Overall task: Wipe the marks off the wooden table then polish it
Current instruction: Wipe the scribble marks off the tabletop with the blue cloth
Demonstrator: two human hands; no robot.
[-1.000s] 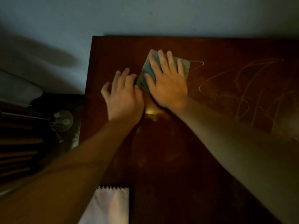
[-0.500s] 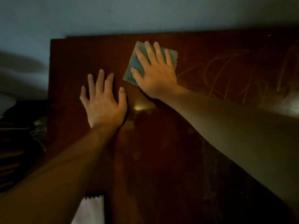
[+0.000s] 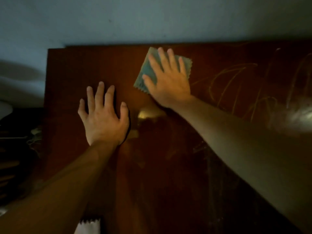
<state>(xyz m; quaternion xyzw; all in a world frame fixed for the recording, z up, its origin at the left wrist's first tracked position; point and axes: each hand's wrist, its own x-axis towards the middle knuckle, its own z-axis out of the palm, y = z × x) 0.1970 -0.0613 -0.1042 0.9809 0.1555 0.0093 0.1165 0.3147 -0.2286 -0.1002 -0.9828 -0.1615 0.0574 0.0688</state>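
Observation:
A dark reddish wooden table (image 3: pixel 70 78) fills the view. My right hand (image 3: pixel 168 81) lies flat, fingers spread, pressing a blue-grey cloth (image 3: pixel 145 73) with a zigzag edge onto the tabletop near the far edge. Pale scribbled marks (image 3: pixel 236 85) cover the wood just right of the cloth. My left hand (image 3: pixel 103 115) rests palm down on the bare wood to the left of the cloth, fingers apart, holding nothing.
A white cloth (image 3: pixel 87 227) with a zigzag edge lies at the table's near edge. A pale blue wall (image 3: pixel 152 19) runs behind the table. Dark clutter (image 3: pixel 16 149) sits beyond the left edge. A bright glare (image 3: pixel 302 115) shows at right.
The view has shifted right, showing more marks. My right hand has slid the cloth rightwards towards the scribbles. My left hand has spread away from the cloth.

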